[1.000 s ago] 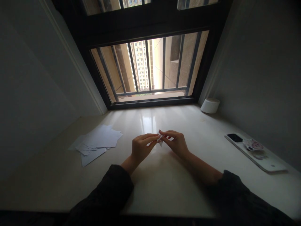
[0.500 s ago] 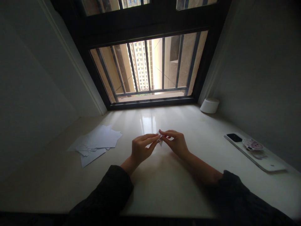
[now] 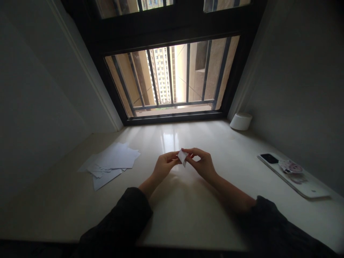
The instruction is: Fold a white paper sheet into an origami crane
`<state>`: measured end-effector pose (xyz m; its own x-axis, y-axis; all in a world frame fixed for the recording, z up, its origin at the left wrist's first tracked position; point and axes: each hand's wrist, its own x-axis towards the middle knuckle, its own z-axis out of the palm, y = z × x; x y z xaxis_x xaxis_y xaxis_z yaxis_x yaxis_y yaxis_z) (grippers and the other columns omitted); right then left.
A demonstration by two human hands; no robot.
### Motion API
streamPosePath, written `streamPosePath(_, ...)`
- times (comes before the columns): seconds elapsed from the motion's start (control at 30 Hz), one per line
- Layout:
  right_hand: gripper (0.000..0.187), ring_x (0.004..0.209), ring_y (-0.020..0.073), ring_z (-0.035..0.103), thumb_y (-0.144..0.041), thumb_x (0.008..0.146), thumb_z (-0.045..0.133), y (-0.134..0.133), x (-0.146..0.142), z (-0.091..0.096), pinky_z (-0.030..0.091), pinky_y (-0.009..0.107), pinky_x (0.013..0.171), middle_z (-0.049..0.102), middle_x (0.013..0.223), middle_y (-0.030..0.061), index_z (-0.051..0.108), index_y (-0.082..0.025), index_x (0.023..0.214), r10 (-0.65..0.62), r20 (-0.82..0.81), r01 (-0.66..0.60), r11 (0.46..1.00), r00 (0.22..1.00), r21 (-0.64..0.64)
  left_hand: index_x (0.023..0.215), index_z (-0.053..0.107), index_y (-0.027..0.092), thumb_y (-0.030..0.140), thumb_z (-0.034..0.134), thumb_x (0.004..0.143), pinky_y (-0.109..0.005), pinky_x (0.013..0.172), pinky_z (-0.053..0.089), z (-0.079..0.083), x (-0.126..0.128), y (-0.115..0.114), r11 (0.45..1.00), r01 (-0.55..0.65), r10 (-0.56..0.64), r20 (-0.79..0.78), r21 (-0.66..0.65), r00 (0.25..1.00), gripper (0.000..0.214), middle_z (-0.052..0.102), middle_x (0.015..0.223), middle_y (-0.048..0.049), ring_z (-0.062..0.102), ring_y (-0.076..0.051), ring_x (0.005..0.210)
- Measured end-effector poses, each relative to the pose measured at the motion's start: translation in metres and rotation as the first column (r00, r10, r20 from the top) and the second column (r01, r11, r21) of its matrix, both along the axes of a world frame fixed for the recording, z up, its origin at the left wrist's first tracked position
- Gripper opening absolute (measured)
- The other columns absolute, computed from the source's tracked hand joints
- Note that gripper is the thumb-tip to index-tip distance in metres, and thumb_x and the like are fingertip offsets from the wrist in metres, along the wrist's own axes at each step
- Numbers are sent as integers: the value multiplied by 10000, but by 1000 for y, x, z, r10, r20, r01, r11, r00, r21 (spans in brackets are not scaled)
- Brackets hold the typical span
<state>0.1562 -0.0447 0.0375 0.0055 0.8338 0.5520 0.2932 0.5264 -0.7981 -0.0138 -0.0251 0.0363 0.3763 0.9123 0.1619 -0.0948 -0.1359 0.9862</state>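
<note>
Both my hands meet at the middle of a pale glossy sill (image 3: 188, 215) below a barred window. Between them is a small folded piece of white paper (image 3: 182, 157), held just above the surface. My left hand (image 3: 163, 167) pinches its left edge with curled fingers. My right hand (image 3: 201, 163) pinches its right side with thumb and forefinger. Dark sleeves cover both forearms.
A loose pile of white paper sheets (image 3: 111, 163) lies to the left. At the right lies a white phone (image 3: 292, 174) with a round sticker grip on its back. A small white round container (image 3: 240, 121) stands in the far right corner by the window frame (image 3: 172, 117).
My left fingers have curled in and shifted their grip on the paper. The small paper piece now stands more upright and shows more of its white face.
</note>
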Motion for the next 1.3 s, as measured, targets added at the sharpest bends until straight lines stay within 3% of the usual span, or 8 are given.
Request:
streamPosePath(0.13, 275, 710, 164, 597, -294, 744, 667, 5, 1, -4, 512, 308, 641, 690, 851, 40, 702, -256, 1013, 119, -82, -124, 991, 990, -57, 1021, 692, 141, 313, 740, 667, -386, 826, 509, 0, -1, 0, 989, -28, 41, 86, -147, 995, 397, 721, 893, -85, 660, -223, 839)
streamPosePath(0.3, 296, 773, 188, 621, -342, 737, 672, 7, 0, -5, 512, 338, 699, 705, 908, 47, 701, -255, 1019, 192, -240, -235, 957, 952, -169, 1013, 699, 142, 335, 711, 695, -367, 832, 497, 2, -4, -1, 981, -42, 60, 93, -189, 994, 372, 721, 892, -91, 658, -203, 825)
streamPosePath(0.47, 260, 682, 171, 618, -338, 653, 735, 8, -2, -7, 504, 345, 698, 725, 776, 27, 740, -246, 897, 150, -403, -275, 923, 903, -271, 983, 711, 147, 348, 710, 690, -362, 830, 493, 6, -2, -4, 971, -67, 86, 77, -229, 993, 355, 721, 887, -92, 658, -197, 808)
streamPosePath(0.63, 213, 641, 145, 603, -315, 627, 745, 9, -2, -8, 495, 324, 681, 727, 731, 16, 750, -258, 833, 120, -456, -283, 908, 882, -309, 977, 709, 133, 349, 711, 690, -365, 834, 493, 5, -2, -3, 968, -51, 74, 85, -245, 994, 359, 720, 874, -96, 660, -192, 793)
streamPosePath(0.93, 232, 697, 180, 634, -353, 642, 746, 8, -1, -7, 515, 364, 733, 726, 772, 33, 747, -237, 843, 131, -411, -267, 918, 902, -292, 962, 706, 118, 356, 707, 693, -390, 831, 503, 5, -4, -2, 980, -30, 43, 63, -194, 997, 359, 721, 842, -94, 664, -203, 782)
streamPosePath(1.13, 277, 941, 203, 589, -353, 769, 643, 7, 1, -4, 522, 341, 767, 615, 1032, 63, 685, -284, 1034, 228, -169, -250, 960, 959, -123, 1019, 690, 126, 349, 722, 678, -402, 851, 493, 5, -3, -3, 982, -12, 26, 73, -191, 997, 408, 716, 877, -92, 659, -213, 827)
streamPosePath(1.3, 238, 1070, 220, 537, -304, 826, 576, 9, 2, -6, 490, 370, 855, 555, 1138, 65, 674, -307, 1043, 332, -67, -338, 936, 941, -100, 965, 701, 128, 321, 706, 696, -386, 846, 489, -1, -4, 0, 973, 9, 17, 110, -230, 994, 331, 709, 883, -85, 649, -193, 818)
